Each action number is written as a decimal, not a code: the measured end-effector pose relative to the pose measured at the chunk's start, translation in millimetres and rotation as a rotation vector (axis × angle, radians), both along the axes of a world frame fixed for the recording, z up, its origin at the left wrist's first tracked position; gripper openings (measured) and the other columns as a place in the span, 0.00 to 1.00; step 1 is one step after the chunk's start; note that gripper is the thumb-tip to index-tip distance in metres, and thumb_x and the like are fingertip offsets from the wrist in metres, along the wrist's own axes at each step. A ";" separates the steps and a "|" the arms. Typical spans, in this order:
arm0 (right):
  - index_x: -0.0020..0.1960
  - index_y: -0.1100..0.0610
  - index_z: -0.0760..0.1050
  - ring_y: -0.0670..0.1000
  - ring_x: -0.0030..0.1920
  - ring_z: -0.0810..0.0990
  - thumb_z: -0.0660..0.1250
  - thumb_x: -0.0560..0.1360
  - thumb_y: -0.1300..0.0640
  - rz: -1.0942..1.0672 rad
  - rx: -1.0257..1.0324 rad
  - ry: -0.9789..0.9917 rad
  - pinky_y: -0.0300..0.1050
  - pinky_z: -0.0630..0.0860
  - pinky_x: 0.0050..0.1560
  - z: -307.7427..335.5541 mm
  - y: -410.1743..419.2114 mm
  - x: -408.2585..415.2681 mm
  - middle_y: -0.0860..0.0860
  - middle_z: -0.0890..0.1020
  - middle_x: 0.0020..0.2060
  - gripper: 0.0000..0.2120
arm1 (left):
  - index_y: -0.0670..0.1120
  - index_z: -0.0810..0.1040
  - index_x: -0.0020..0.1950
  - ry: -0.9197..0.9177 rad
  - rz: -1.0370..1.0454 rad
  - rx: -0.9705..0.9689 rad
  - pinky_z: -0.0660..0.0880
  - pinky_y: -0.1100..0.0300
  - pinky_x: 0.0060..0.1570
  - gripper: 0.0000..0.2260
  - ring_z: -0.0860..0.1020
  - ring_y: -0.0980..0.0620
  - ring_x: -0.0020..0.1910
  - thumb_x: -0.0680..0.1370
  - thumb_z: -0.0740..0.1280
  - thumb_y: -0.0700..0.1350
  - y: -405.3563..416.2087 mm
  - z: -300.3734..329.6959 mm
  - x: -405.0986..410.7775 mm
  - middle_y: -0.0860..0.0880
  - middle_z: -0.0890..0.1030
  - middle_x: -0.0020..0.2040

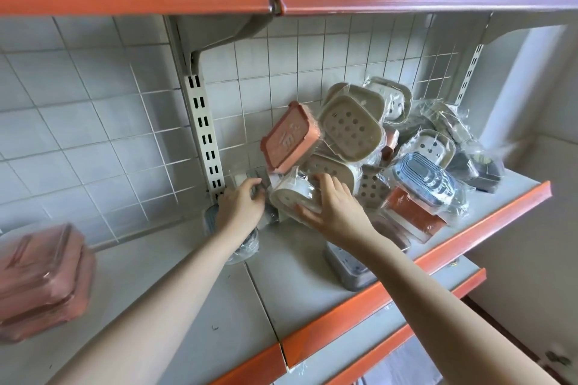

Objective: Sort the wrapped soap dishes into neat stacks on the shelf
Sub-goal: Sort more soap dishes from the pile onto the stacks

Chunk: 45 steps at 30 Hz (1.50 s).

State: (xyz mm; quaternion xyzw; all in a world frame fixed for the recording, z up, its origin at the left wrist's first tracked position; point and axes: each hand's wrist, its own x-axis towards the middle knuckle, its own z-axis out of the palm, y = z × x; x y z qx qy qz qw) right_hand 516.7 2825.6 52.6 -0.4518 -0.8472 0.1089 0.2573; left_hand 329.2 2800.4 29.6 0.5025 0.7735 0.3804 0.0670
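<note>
With my right hand (pixel 333 208) spread flat against the beige wrapped soap dish (pixel 295 197) at the pile's left foot on the shelf (pixel 300 259) and my left hand (pixel 240 205) pinching a grey dish (pixel 255 180) beside it, I should ease both out slowly lest the leaning pink dish (pixel 289 137) slide.

A shop — orange-edged metal shelf (pixel 406 278), slotted uprights (pixel 205 134), heaped wrapped soap dishes (pixel 350 128).
</note>
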 end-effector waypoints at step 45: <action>0.71 0.50 0.61 0.55 0.64 0.67 0.62 0.63 0.25 0.690 0.032 -0.551 0.53 0.68 0.63 -28.3 -57.9 -58.1 0.52 0.68 0.61 0.45 | 0.50 0.72 0.44 -0.471 0.330 0.252 0.69 0.49 0.41 0.10 0.72 0.46 0.46 0.67 0.54 0.47 -197.3 -22.9 -65.6 0.49 0.74 0.42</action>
